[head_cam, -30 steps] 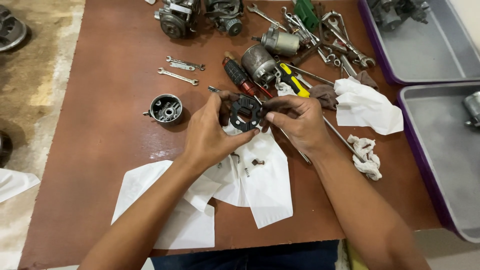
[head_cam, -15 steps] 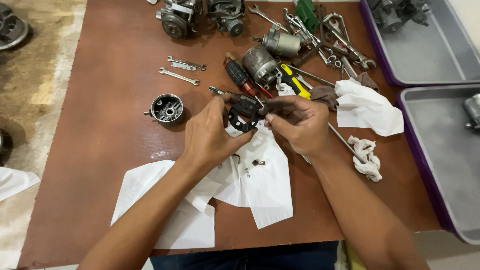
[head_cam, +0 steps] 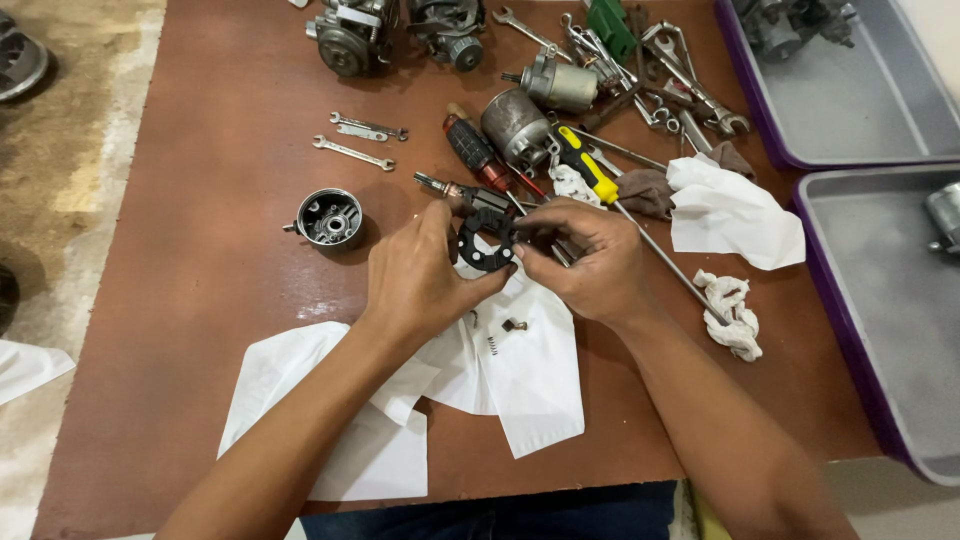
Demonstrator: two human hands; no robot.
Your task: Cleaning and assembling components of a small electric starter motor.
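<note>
My left hand (head_cam: 420, 275) and my right hand (head_cam: 585, 260) meet over the middle of a brown table (head_cam: 200, 200). Between their fingers they hold a small black ring-shaped motor part (head_cam: 484, 240), tilted toward me. The left thumb presses its lower edge; the right fingertips pinch its right side. White paper sheets (head_cam: 520, 380) lie under the hands, with a few tiny springs and screws (head_cam: 512, 325) on them.
A round grey metal end cap (head_cam: 330, 218) sits left of the hands. Two small spanners (head_cam: 360, 140), screwdrivers (head_cam: 590, 170), cylindrical motor housings (head_cam: 515, 125), crumpled cloths (head_cam: 735, 210) and engine parts (head_cam: 350, 35) crowd the far side. Two grey trays (head_cam: 880, 300) stand at the right.
Both hands have kept hold of the black part and turned it slightly; the right fingers have shifted their pinch along its right edge.
</note>
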